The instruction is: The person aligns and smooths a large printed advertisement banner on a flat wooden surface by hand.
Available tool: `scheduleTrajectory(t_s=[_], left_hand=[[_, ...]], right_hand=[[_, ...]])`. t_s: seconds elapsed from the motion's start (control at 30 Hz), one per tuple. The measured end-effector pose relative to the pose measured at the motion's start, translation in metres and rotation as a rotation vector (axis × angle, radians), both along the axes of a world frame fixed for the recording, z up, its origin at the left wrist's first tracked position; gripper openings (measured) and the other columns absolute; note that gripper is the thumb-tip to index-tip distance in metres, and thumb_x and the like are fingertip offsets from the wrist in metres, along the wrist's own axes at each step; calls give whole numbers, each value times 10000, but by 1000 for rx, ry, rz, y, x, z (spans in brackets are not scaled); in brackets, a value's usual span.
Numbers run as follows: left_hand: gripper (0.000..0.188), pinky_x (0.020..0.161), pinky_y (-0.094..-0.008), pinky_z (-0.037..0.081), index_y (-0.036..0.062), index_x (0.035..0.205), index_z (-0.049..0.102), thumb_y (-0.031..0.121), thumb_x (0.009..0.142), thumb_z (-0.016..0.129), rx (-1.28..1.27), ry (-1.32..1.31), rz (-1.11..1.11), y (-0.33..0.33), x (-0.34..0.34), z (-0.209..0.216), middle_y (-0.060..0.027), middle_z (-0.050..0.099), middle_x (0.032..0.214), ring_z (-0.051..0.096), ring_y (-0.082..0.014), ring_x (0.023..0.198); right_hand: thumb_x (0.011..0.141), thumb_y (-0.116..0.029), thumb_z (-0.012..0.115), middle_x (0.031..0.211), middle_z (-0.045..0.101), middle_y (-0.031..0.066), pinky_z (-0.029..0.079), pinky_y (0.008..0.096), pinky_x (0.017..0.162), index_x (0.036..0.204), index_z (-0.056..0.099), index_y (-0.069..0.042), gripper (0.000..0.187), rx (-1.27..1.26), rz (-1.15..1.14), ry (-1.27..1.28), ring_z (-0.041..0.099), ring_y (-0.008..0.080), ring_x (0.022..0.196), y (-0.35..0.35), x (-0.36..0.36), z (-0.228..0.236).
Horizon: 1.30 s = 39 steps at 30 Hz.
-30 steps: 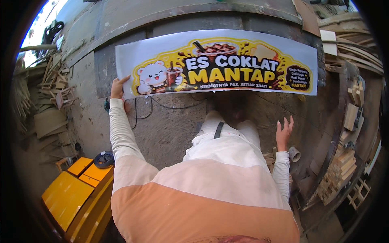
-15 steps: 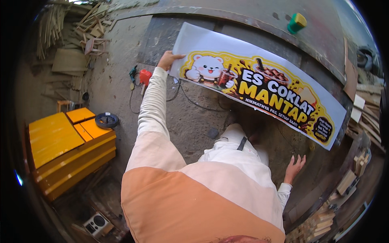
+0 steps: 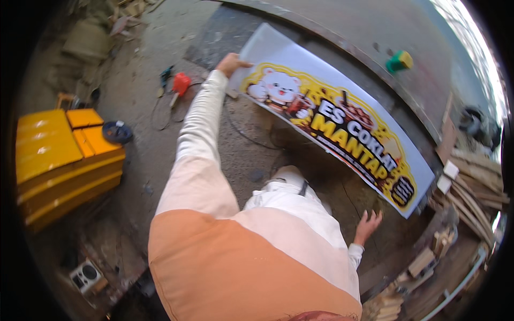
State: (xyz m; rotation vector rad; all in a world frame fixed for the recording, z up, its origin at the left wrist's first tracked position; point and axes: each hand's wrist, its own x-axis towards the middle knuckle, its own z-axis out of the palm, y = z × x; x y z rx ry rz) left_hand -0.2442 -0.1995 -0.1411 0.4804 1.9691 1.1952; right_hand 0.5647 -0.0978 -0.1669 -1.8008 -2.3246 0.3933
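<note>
A long white banner (image 3: 292, 51) with a yellow printed design of a cartoon bear and bold lettering stretches across the upper middle. My left hand (image 3: 232, 65) is closed on its left end, the thumb lying over the printed side. The banner slants down to the right along the near edge of a dark work table (image 3: 217, 35); I cannot tell how far it rests on it. Below the banner's right end, my right hand (image 3: 368, 227) is held apart from it, fingers spread and holding nothing.
A green bottle-shaped thing with a yellow end (image 3: 399, 62) lies on the table. Yellow box-like panels (image 3: 48, 142) with a dark wheel (image 3: 116, 132) stand at left. A red object (image 3: 181, 83) and a cable lie on the floor. Wood offcuts (image 3: 423, 262) are piled at right.
The view has turned, so the surroundings shift left and the banner slants more steeply. My left hand keeps its hold on the banner; my right hand stays open.
</note>
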Motion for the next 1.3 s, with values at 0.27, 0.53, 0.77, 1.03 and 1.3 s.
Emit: scheduleTrajectory(t_s=[0.27,0.53,0.77,1.03,1.3], left_hand=[[354,662,-353,561,-102,1023,662,126,777,774,47,-51,-73,-8,-7,0,-153,712,899,696,-224,719],[362,709,-297,539,-79,1063,656,142,803,774,26,-1,-113,-5,-1,21,-121,709,954,681,-184,770],[350,708,-289,539,-55,1032,655,147,785,798,35,37,-86,-12,-12,33,-117,710,952,679,-177,766],[334,713,-275,535,-70,1037,656,119,794,785,87,37,-86,-7,7,66,-111,708,949,670,-167,756],[330,673,-281,533,-73,1021,657,127,793,788,77,57,-67,-10,7,58,-117,706,933,672,-170,731]], right_hand=[[900,-247,651,1400,425,254,345,482,1067,1229,573,41,444,159,-36,-2,400,426,1290,2,-34,16],[918,-395,615,1558,207,228,224,556,1132,1461,313,13,743,157,41,-55,197,397,1443,21,-89,34],[886,-546,588,1601,79,216,125,646,1124,1530,163,-36,925,112,-6,-180,70,393,1481,18,-75,11],[887,-507,612,1584,106,238,156,638,1122,1519,195,-46,887,154,-12,-142,105,433,1461,21,-88,8],[925,-385,619,1437,345,291,305,506,1091,1333,483,30,597,174,-437,321,342,454,1325,15,-41,-35]])
